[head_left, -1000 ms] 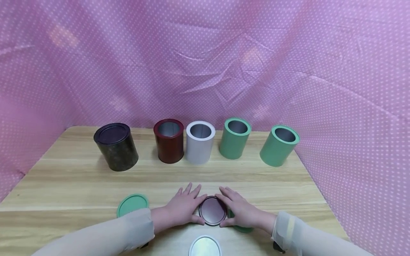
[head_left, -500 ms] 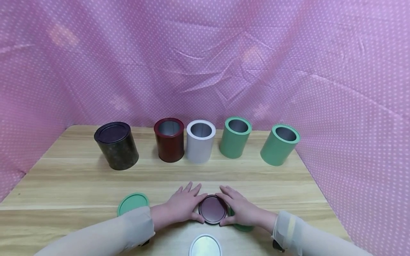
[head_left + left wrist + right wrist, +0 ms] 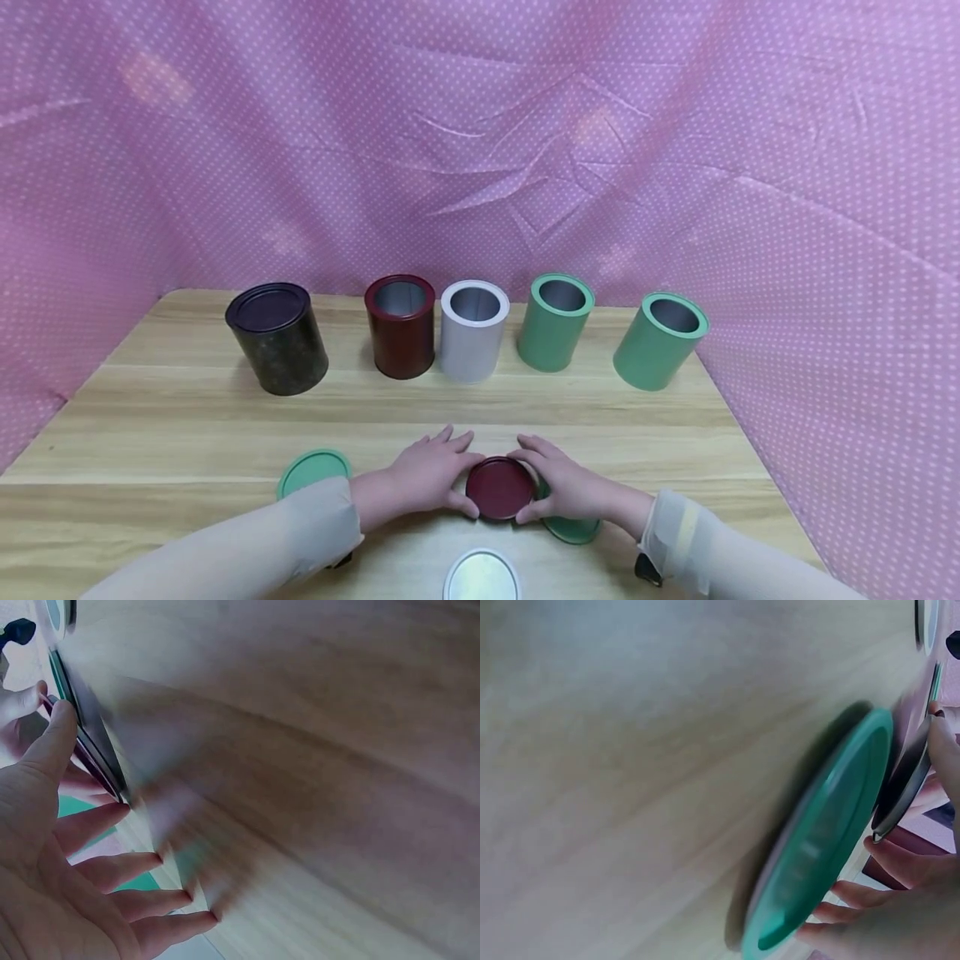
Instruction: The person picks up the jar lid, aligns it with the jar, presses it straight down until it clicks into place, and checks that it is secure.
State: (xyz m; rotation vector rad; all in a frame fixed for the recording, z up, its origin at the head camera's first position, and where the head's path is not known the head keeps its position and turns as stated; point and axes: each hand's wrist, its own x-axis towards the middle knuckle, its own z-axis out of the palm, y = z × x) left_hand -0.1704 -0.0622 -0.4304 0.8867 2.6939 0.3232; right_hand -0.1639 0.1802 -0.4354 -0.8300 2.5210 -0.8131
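A round dark red lid (image 3: 500, 489) is between my two hands in the head view. My left hand (image 3: 423, 477) grips its left edge with thumb and forefinger, the other fingers spread. My right hand (image 3: 568, 487) holds the opposite edge the same way. In the left wrist view the lid shows edge-on beyond the left thumb, tilted over the wooden table (image 3: 315, 787). A green lid (image 3: 821, 840) lies below the right hand, close to its outer fingers and partly hidden by that hand in the head view.
A white lid (image 3: 482, 577) lies nearest me, and another green lid (image 3: 313, 472) sits left, partly behind my left sleeve. Along the back stand a lidded black can (image 3: 285, 354) and open-topped dark red (image 3: 402, 346), white (image 3: 471, 350) and two green cans (image 3: 551, 337). Pink dotted cloth (image 3: 480, 150) surrounds the table.
The dark red lid has come up slightly in my hands, and its face now looks redder with less glare. My fingers have closed in a little around its edges. The cans are unmoved.
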